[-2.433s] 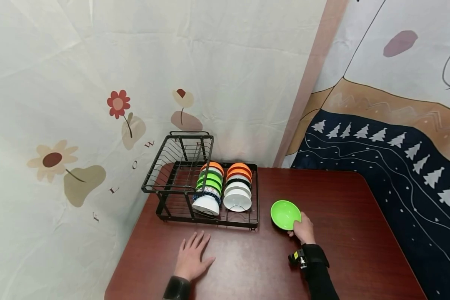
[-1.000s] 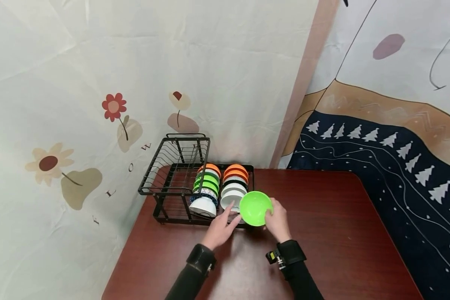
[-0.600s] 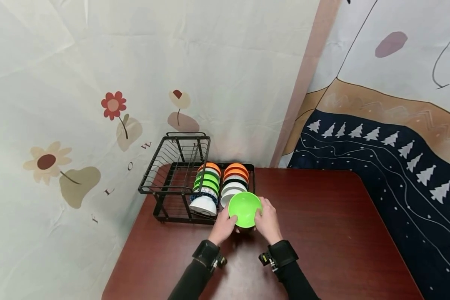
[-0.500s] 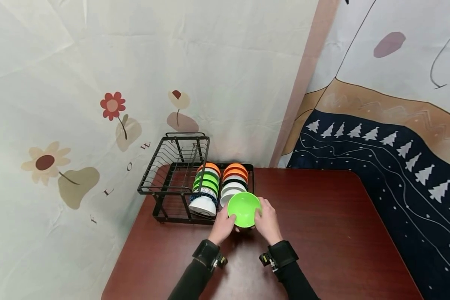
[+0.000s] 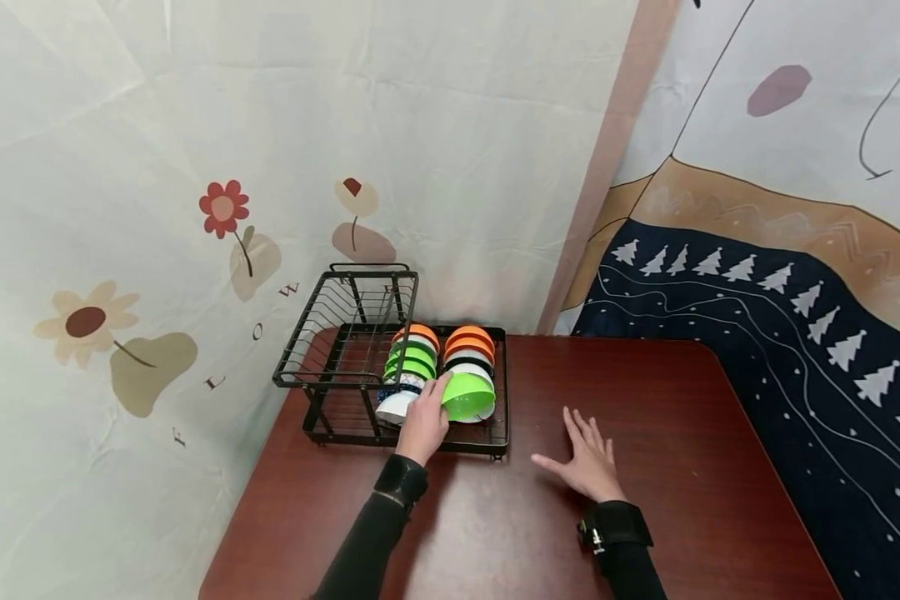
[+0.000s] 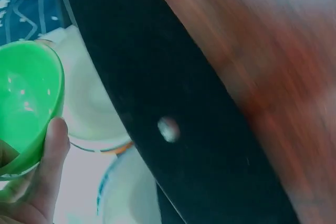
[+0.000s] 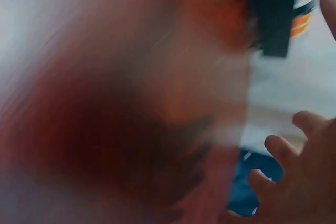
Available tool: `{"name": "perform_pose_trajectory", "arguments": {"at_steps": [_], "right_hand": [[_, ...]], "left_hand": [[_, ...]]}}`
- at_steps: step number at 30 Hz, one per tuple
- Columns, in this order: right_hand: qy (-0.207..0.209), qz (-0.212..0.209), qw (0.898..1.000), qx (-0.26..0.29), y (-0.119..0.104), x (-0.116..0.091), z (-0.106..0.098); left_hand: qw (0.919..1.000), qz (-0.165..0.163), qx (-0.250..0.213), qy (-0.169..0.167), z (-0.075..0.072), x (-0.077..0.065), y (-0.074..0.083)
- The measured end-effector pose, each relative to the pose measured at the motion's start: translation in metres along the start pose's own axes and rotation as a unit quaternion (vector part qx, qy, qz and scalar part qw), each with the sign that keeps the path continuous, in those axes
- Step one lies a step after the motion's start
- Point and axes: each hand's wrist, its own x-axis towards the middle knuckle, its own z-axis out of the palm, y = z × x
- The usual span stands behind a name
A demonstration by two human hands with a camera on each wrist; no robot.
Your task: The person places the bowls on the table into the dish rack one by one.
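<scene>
My left hand (image 5: 423,423) pinches the left rim of a green bowl (image 5: 468,397) at the front of the right-hand row of bowls in the black dish rack (image 5: 501,442). The bowl is tilted, its inside partly facing me. In the left wrist view a finger lies along the outside of the green bowl (image 6: 29,93), and another reaches inside its rim. White bowls stand close behind it. My right hand (image 5: 588,461) holds nothing; its fingers are spread above the table, right of the rack. The right wrist view is blurred, with the fingers (image 7: 283,150) apart.
The left-hand row holds a white bowl (image 5: 396,407) in front, then patterned, green (image 5: 412,367) and orange ones. Orange bowls (image 5: 471,335) stand at the back of the right-hand row. A raised wire basket (image 5: 345,325) overhangs the rack's left side. The wall cloth (image 5: 480,208) hangs behind the table.
The right hand carried the green bowl from the table to the left, and both hands held it in front of the rack. Now the right hand has let go and moved right; the left has it in the rack.
</scene>
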Motion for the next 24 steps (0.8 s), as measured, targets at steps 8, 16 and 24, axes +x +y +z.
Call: {"name": "perform_pose_trajectory", "arguments": {"at_steps": [8, 16, 24], "right_hand": [[-0.049, 0.078, 0.994, -0.053, 0.038, -0.014, 0.0], [-0.049, 0.081, 0.994, -0.06, 0.039, -0.014, -0.002], [-0.05, 0.081, 0.994, -0.058, 0.039, -0.013, -0.001]], "left_hand": [[0.982, 0.092, 0.149, -0.07, -0.051, 0.01, 0.059], [0.9486, 0.122, 0.269, -0.114, -0.042, 0.005, 0.06], [0.9476, 0.121, 0.275, -0.107, -0.029, 0.003, 0.055]]}}
